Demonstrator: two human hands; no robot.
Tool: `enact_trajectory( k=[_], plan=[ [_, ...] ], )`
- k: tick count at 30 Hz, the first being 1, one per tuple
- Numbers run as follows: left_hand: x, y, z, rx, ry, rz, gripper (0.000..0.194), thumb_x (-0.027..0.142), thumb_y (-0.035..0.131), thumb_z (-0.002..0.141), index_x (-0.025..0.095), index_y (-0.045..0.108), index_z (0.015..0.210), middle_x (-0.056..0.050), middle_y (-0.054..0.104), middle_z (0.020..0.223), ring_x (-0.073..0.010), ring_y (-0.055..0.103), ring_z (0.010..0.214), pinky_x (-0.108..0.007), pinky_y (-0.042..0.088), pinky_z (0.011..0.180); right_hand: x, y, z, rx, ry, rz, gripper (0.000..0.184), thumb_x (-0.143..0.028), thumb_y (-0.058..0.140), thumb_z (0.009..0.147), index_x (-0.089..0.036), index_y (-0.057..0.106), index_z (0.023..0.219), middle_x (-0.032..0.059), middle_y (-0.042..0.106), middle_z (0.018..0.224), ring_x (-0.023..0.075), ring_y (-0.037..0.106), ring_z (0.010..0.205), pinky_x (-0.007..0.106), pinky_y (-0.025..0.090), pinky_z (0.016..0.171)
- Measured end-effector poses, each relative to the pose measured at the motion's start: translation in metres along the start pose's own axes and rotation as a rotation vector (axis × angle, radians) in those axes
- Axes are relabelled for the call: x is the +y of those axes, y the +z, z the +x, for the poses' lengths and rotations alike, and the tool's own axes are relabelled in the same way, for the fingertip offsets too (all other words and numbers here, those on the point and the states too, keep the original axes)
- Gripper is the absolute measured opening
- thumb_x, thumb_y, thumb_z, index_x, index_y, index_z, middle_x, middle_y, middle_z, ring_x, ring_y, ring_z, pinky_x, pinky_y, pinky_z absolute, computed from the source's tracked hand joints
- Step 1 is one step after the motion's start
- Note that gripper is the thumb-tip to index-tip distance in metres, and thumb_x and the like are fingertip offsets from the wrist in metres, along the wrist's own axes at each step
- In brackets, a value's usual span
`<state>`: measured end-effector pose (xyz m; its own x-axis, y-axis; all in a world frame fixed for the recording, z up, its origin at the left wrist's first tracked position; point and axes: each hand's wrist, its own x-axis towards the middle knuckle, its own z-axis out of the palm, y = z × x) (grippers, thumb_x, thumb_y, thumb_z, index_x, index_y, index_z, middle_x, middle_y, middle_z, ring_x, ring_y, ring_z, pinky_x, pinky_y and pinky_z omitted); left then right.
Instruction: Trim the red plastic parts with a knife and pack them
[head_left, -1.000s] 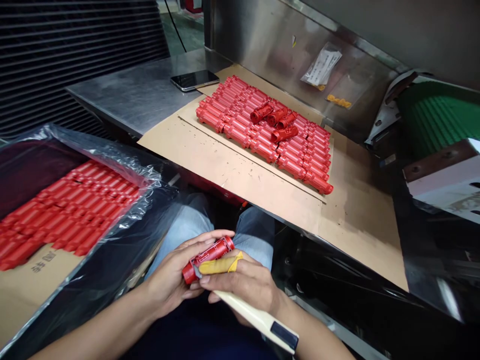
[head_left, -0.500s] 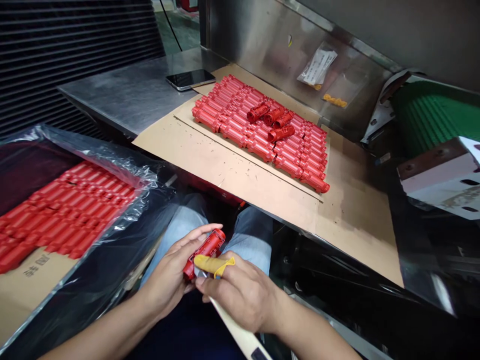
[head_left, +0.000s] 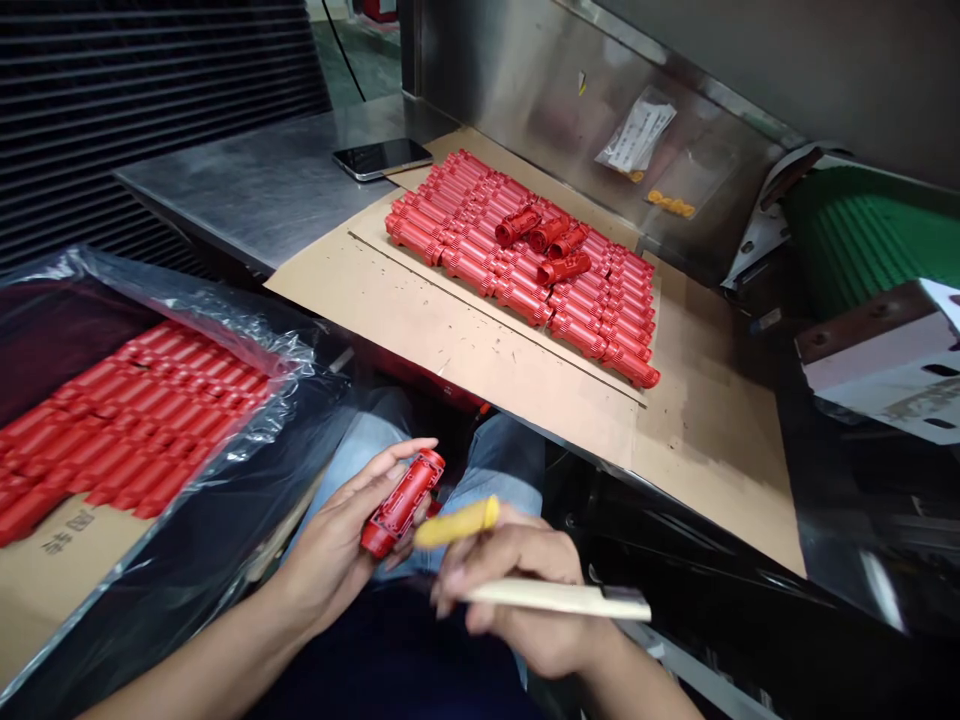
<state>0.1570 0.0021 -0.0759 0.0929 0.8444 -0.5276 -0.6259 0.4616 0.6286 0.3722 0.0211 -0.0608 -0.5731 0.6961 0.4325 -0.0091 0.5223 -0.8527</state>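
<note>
My left hand (head_left: 341,535) is closed round a red plastic tube (head_left: 405,503) with slots and cut-outs along its side, tilted over my lap. Just to its right, apart from the tube, my right hand (head_left: 525,590) grips a knife (head_left: 551,597) by its pale, flat handle, which has a dark end. The blade is hidden or blurred at this angle. A yellow finger cot (head_left: 457,524) covers the right index finger, which points toward the tube.
Rows of red tubes (head_left: 517,290) lie on cardboard (head_left: 450,345) on the metal bench, with several loose tubes (head_left: 564,268) on top. A phone (head_left: 382,158) lies behind. At left, a plastic-lined box (head_left: 75,560) holds more tubes. A green ribbed belt (head_left: 870,240) stands at right.
My right hand has drawn back to the right from the tube, and the knife has swung so its handle points right. The left hand still holds the tube, slightly turned.
</note>
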Motion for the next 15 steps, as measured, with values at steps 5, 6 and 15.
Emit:
enact_trajectory(
  k=[5,6,15],
  plan=[
    [-0.009,-0.019,0.006,-0.091,0.173,0.051,0.038,0.04,0.093,0.101,0.031,0.079,0.135,-0.008,0.089,0.107,-0.023,0.082,0.088,-0.031,0.069,0.08,0.008,-0.003,0.003,0.289,0.023,-0.203,0.023,-0.021,0.075,0.114,-0.023,0.081,0.136,0.0123,0.088,0.126,0.0252,0.085,0.115,0.039,0.073,0.101],
    [-0.01,-0.022,0.007,-0.094,0.239,0.082,0.033,0.036,0.094,0.1,0.03,0.081,0.13,-0.009,0.09,0.11,-0.024,0.084,0.091,-0.032,0.071,0.084,0.011,0.0,0.003,0.298,0.0,-0.23,0.025,-0.02,0.074,0.114,-0.023,0.08,0.137,0.0126,0.088,0.125,0.0261,0.085,0.115,0.041,0.073,0.101],
    [-0.026,-0.03,0.005,0.012,0.492,0.209,0.026,0.03,0.1,0.093,0.03,0.086,0.114,-0.005,0.091,0.115,-0.0247,0.087,0.103,-0.032,0.072,0.097,0.015,0.018,0.015,0.322,-0.186,-0.289,0.027,-0.023,0.066,0.118,-0.02,0.076,0.143,0.0158,0.087,0.122,0.0283,0.086,0.108,0.046,0.075,0.097]
  ],
)
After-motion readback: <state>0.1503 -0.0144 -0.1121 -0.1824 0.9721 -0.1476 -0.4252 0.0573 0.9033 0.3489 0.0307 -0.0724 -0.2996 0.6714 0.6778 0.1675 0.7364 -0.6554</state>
